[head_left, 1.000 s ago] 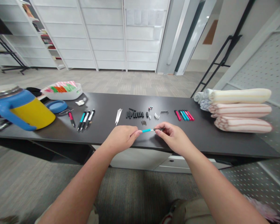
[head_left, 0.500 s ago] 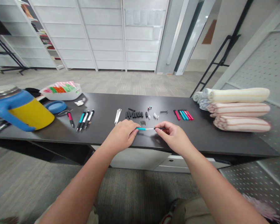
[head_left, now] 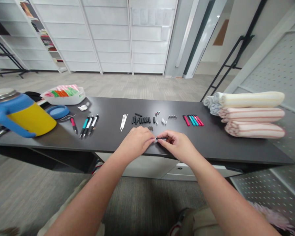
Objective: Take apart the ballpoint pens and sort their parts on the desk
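Note:
Near the desk's front edge, my left hand (head_left: 137,142) is closed round a teal pen barrel, now hidden by the fingers. My right hand (head_left: 180,146) pinches a black pen part (head_left: 162,138), pointing left at the left fingertips. The hands almost touch. Just beyond them lie small dark springs (head_left: 150,128), black pen pieces (head_left: 145,120), small white pieces (head_left: 164,122) and clear-looking metallic bits (head_left: 172,117). White refills (head_left: 123,122) lie left of these. Pink and teal barrels (head_left: 193,120) lie in a row to the right.
Several whole pens (head_left: 89,126) lie at the left, beside a yellow and blue jug (head_left: 30,114), a blue lid (head_left: 58,111) and a white basket (head_left: 75,100) of colourful packets. Rolled towels (head_left: 254,113) are stacked on the right of the black desk (head_left: 231,147).
My hands have come together, the left moving right. The teal barrel and the white refill between them no longer show; the black part now meets the left fingertips.

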`<action>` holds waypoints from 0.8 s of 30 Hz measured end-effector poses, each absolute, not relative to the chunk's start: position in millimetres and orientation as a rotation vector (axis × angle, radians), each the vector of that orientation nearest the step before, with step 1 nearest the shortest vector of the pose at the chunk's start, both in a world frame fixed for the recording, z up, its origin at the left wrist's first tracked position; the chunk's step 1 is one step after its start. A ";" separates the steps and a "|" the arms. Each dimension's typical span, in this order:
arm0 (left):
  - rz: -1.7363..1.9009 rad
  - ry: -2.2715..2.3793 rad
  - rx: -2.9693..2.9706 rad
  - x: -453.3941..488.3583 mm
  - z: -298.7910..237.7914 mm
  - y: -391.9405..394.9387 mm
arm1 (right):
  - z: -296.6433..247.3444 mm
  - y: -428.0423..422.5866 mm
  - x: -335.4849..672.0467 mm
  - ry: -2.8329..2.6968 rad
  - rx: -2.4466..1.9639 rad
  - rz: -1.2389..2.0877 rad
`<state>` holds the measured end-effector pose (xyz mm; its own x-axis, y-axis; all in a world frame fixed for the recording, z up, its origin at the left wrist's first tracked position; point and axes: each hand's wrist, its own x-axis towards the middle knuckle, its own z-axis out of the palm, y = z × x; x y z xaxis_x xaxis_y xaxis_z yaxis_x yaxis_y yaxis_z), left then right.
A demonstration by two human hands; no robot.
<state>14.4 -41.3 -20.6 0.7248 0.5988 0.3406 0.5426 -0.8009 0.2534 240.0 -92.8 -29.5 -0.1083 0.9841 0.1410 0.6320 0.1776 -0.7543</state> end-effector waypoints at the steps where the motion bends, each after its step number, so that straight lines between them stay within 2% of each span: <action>1: 0.634 0.932 2.766 15.3 -20.7 -40.9 | -29.3 -93.0 241.4 -1.789 -1.525 0.713; 9: 0.712 0.972 2.663 13.9 -22.9 -36.3 | -40.9 -86.6 257.4 -1.304 -1.386 0.840; 24: 0.683 1.087 2.696 17.2 -22.3 -39.1 | -39.8 -85.3 249.3 -1.290 -1.286 0.922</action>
